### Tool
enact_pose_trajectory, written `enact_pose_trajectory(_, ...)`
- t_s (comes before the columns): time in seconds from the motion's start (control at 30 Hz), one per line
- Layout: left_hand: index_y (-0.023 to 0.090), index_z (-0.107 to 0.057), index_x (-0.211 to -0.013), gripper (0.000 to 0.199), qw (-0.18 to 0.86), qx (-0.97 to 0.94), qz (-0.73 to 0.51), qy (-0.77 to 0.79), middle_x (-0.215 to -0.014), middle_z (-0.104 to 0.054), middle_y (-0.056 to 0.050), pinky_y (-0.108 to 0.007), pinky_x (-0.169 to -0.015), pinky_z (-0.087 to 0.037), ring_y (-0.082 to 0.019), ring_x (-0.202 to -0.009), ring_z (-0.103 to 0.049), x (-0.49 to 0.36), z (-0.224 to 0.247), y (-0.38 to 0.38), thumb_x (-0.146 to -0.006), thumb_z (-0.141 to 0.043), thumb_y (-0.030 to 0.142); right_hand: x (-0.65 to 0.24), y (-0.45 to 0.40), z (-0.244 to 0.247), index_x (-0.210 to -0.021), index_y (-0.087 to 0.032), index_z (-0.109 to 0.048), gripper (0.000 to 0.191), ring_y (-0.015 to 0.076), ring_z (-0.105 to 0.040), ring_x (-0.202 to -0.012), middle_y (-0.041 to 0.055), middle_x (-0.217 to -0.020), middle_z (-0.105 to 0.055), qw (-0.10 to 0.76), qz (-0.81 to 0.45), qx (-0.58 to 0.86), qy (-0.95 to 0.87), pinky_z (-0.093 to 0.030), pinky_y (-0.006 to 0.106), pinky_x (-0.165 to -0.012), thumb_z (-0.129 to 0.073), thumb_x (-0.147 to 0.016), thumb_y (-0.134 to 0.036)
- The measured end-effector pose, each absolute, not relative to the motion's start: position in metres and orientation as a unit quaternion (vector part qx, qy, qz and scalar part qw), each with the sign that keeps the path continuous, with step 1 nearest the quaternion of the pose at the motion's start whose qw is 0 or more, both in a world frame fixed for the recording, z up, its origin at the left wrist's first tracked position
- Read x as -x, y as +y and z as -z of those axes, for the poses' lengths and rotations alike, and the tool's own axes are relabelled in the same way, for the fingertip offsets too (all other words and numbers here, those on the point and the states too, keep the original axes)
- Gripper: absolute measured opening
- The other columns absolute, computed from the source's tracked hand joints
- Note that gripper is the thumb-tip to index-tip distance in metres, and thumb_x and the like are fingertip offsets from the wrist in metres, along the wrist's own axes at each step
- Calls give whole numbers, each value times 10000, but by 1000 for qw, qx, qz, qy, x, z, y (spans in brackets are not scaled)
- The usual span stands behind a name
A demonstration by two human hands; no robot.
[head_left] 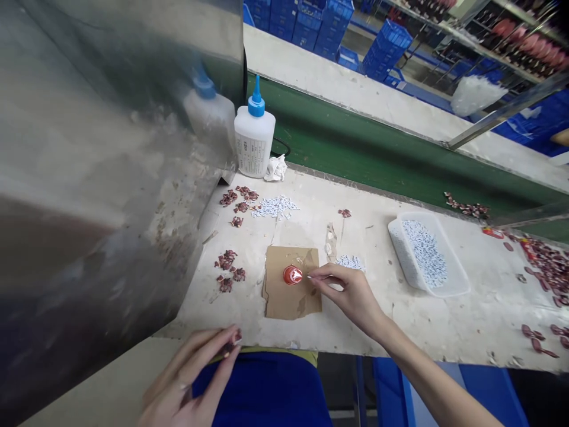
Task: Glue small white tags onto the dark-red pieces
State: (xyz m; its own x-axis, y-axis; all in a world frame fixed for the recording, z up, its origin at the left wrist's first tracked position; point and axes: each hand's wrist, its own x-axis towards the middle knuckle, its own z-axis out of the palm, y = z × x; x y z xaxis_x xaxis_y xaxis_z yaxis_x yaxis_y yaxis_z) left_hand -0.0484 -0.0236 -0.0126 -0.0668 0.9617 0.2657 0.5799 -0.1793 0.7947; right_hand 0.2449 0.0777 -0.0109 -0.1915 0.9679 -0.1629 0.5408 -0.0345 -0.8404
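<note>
My left hand (193, 376) is at the table's front edge, its fingertips closed on a small dark reddish-brown piece (232, 343) with a bit of white on it. Between thumb and forefinger my right hand (351, 290) pinches a tiny white piece (310, 276). That hand is over the right side of a torn cardboard square (284, 305), just beside a red cap (293, 274) with white on its top. A small pile of white-and-blue bits (351, 262) lies partly behind my right hand. Clusters of similar brown pieces (226, 260) lie to the left of the cardboard.
A white bottle (254, 142) with a blue nozzle stands at the back left beside crumpled tissue (276, 168). Metal panelling (111, 178) walls off the left. Rightward are a plastic tub (456, 284) of white-and-blue bits and many loose brown pieces (549, 264).
</note>
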Motion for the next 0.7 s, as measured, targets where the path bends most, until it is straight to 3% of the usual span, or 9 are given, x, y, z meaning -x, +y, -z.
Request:
enact_pose_trajectory(0.1,268,-666,-1217,302,233,-693,-405,548,-1092,-729,33,-82,-945,-541,-46,-942,-716,39,12,-3,-952,-636,125,-238,81,9,-962,-236,-763,113,228,-762,-842,37,-936,-799,253,-391,574,-673,-626,375,-780,-659,-965,-281)
enact_pose_trajectory(0.23,289,-702,-1139,237,233,-692,-404,551,-1094,-680,7,-84,-931,-531,-45,-1006,-690,31,8,12,-993,-575,153,-233,82,6,-957,-249,-751,130,224,-722,-815,48,-915,-769,266,-320,542,-730,-587,364,-717,-627,-993,-258)
enact_pose_trajectory(0.43,246,-653,-1100,209,235,-685,-430,540,-982,-726,57,-65,-926,-507,-26,-846,-700,28,10,14,-924,-688,139,-231,83,7,-988,-262,-739,154,220,-708,-845,46,-950,-753,260,-312,525,-749,-568,353,-720,-599,-1000,-197)
enact_pose_trajectory(0.6,264,-644,-1198,291,288,-681,-405,538,-1027,-639,3,-77,-824,-523,-29,-906,-659,28,11,17,-1014,-486,104,-231,82,9,-1006,-249,-732,160,213,-703,-863,47,-968,-745,259,-313,521,-751,-564,347,-739,-599,-995,-162)
enact_pose_trajectory(0.7,268,-645,-1191,242,301,-682,-387,542,-1009,-631,5,-61,-849,-498,-25,-919,-653,28,10,19,-1022,-513,157,-231,81,8,-1006,-252,-732,164,212,-704,-862,51,-969,-742,265,-317,518,-749,-570,344,-738,-590,-1002,-170)
